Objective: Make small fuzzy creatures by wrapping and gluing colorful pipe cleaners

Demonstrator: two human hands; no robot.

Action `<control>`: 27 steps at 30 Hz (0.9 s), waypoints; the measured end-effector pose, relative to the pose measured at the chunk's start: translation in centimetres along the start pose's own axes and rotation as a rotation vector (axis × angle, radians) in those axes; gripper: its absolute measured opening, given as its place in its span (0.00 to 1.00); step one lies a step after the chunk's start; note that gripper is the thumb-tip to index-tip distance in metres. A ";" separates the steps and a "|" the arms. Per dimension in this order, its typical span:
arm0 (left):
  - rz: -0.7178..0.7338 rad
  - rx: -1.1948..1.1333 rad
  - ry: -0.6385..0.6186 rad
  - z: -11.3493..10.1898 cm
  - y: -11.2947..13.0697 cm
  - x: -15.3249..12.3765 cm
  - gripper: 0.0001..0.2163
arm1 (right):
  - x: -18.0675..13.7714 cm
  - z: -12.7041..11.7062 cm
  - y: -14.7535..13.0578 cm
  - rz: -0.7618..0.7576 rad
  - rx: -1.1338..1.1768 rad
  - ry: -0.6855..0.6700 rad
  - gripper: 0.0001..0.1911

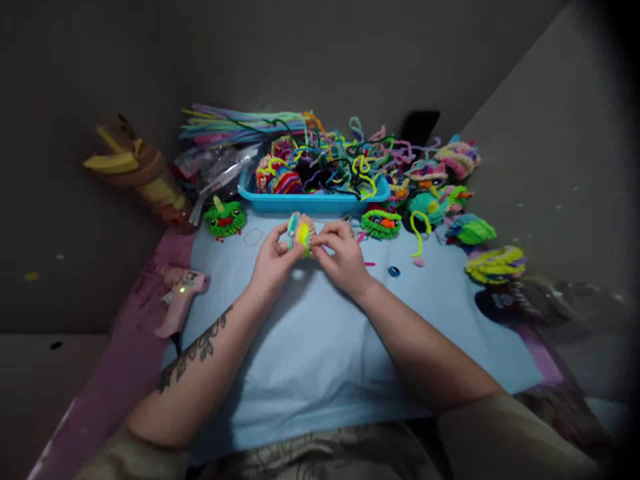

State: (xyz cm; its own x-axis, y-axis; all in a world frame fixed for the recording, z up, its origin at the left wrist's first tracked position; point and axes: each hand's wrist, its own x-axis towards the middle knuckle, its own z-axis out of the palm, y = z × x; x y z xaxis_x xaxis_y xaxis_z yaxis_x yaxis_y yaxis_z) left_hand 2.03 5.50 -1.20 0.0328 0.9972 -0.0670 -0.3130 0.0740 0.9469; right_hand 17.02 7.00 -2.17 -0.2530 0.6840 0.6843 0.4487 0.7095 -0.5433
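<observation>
Above the middle of the blue cloth, a small fuzzy pipe-cleaner piece in pink, yellow and turquoise is held up between both hands. My left hand grips it from the left, thumb in front. The fingers of my right hand pinch at its right edge; whether they hold a separate small part is hidden. A green pipe-cleaner figure with eyes and an orange beak lies just beyond my right hand. Nearby on the cloth is a small blue round eye.
A blue tray heaped with coloured pipe cleaners stands at the back. Left are a green frog-like figure, a rubber band, a pink glue gun with a lit light, and a tall brown-rimmed container. Several fuzzy pieces lie right.
</observation>
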 end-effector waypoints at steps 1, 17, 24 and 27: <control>-0.014 -0.014 0.011 -0.2 0.0 -0.1 0.31 | 0.0 0.2 0.0 0.002 0.002 0.000 0.04; -0.082 -0.035 0.067 -0.3 0.0 -0.7 0.31 | -0.6 0.8 -0.7 0.069 0.010 -0.015 0.06; -0.054 -0.019 0.070 -0.4 -0.2 -0.7 0.31 | -0.7 0.9 -0.9 0.072 -0.038 -0.003 0.06; -0.049 -0.032 0.071 -0.4 -0.2 -0.8 0.31 | -0.8 1.0 -0.9 0.068 -0.032 0.002 0.06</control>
State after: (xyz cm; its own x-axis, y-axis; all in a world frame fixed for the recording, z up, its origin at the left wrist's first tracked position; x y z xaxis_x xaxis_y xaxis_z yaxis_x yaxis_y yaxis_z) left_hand 1.66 4.73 -1.44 -0.0180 0.9906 -0.1358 -0.3430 0.1215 0.9314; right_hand 15.96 5.95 -2.70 -0.2193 0.7297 0.6477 0.4922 0.6559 -0.5723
